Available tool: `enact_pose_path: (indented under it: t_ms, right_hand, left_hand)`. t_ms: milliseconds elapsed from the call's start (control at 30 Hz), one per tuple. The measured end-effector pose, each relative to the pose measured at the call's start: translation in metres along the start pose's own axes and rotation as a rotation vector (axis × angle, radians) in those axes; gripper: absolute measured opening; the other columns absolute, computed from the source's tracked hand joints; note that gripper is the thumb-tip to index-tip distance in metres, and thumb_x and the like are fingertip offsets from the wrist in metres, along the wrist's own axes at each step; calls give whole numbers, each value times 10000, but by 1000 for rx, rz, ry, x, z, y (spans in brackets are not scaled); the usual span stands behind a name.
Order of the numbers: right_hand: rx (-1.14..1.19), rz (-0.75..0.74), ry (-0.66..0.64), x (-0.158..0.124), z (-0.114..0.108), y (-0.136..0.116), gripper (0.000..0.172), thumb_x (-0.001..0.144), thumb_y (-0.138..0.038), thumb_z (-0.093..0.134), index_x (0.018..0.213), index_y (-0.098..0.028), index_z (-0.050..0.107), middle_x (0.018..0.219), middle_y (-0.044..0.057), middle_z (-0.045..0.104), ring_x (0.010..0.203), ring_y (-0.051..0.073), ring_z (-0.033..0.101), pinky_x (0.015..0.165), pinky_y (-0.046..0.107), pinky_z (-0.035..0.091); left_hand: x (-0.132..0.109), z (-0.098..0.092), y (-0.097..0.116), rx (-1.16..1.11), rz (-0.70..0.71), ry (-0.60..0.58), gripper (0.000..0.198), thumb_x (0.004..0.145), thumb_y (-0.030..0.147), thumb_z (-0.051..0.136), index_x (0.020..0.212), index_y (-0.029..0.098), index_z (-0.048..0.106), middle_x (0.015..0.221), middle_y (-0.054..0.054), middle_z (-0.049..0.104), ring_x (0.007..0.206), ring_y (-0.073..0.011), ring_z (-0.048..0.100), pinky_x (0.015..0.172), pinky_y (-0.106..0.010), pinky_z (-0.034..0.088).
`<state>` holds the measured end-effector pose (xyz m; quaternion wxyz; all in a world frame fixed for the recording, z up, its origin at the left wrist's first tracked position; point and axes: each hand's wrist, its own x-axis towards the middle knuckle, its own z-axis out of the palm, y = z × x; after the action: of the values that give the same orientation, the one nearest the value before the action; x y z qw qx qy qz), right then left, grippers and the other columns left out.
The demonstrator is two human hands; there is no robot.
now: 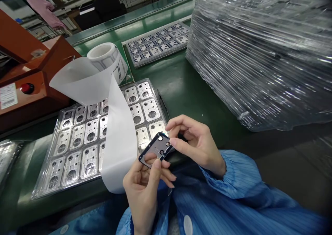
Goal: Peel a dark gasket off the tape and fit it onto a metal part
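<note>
The tape (pixel 116 134) covers a column of parts in the near tray (pixel 77 134). The tray stack (pixel 259 52) runs off the top and right edges. The left hand (pixel 145 183) hides the plate's (pixel 155 148) lower corner. The label (pixel 7 96) print is too small to read.

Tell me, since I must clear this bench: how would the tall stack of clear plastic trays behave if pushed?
The tall stack of clear plastic trays probably slides as layers rather than one block. Its glossy surfaces look slippery, so upper trays may shift. The thin edges likely flex.
</note>
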<state>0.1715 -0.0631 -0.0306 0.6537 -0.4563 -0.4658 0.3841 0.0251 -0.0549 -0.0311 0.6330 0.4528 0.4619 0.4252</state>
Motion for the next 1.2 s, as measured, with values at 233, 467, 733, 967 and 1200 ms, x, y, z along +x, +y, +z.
enact_pose_path:
  t_ms: [233, 467, 733, 967, 1200]
  right_hand:
    - [11, 12, -18, -2, 1, 1, 142, 804, -120, 578, 943, -140, 561, 680, -19, 563, 635, 100, 531, 619, 222, 442]
    - [6, 10, -29, -1, 0, 3, 125, 786, -113, 555, 903, -156, 547, 628, -40, 515, 585, 95, 494, 586, 220, 433]
    - [-19, 28, 0, 0, 2, 0, 44, 780, -162, 596, 818, -141, 595, 615, -18, 550, 563, 96, 509, 547, 217, 442]
    - [-33, 51, 16, 0, 1, -2, 63, 753, -149, 609, 695, -145, 584, 602, -14, 559, 537, 89, 498, 504, 205, 422]
    - [-53, 71, 28, -1, 1, 0, 95, 771, -161, 590, 680, -146, 570, 589, -18, 540, 528, 90, 498, 493, 209, 409]
  left_hand:
    - [-6, 5, 3, 29, 5, 39, 97, 775, 227, 652, 803, 155, 593, 532, 36, 628, 364, -65, 524, 349, -125, 416]
    - [-6, 9, 7, 55, -26, 56, 105, 748, 224, 657, 785, 155, 587, 525, 37, 612, 356, -70, 504, 345, -145, 385]
    - [-5, 5, 6, 93, -33, 33, 145, 733, 259, 678, 704, 142, 598, 483, 15, 611, 327, -76, 480, 346, -169, 361]
    - [-6, 6, 6, 131, -15, 25, 141, 746, 260, 662, 703, 145, 593, 476, 30, 589, 336, -66, 479, 347, -153, 369]
    - [-6, 10, 6, 133, -12, 72, 170, 771, 300, 643, 735, 147, 581, 505, 13, 619, 343, -79, 502, 351, -163, 385]
